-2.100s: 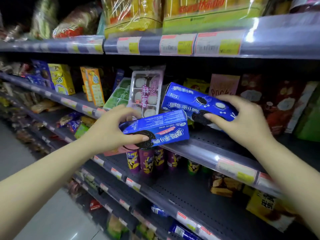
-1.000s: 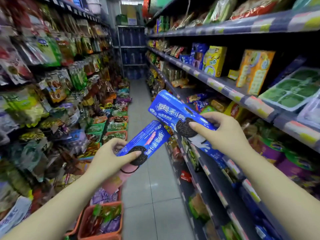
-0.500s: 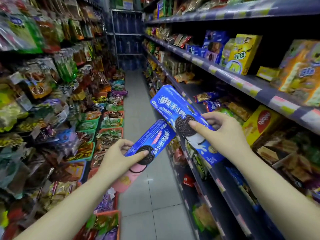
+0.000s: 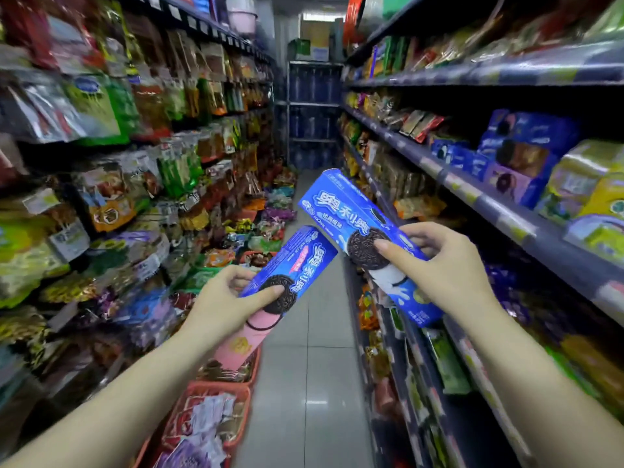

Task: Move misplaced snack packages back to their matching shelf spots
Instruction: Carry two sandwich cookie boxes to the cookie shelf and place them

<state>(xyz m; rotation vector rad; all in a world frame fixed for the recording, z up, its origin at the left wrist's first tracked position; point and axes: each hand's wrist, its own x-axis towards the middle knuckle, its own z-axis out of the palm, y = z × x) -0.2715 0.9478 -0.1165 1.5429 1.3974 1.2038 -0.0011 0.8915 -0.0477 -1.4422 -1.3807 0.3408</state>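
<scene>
My left hand [image 4: 224, 300] grips a slim blue and pink cookie box [image 4: 304, 261] with a black sandwich cookie printed on it. In my right hand [image 4: 445, 268] is a larger blue cookie box [image 4: 341, 204] of the same brand, tilted up to the left. Both boxes hang in the air over the aisle, close together, their ends nearly touching. On the right-hand shelf, further along at about chest height, stands a group of blue cookie boxes [image 4: 472, 160] of a similar look.
A narrow tiled aisle [image 4: 314, 383] runs ahead between two racks. The left rack [image 4: 118, 163] is full of hanging snack bags, with orange baskets [image 4: 216, 407] on the floor. The right rack's shelf edge [image 4: 506, 211] juts out close to my right arm.
I have taken both boxes off the shelf and turned left to face down the aisle. Over the last second the view has advanced along the aisle; both hands keep their grip.
</scene>
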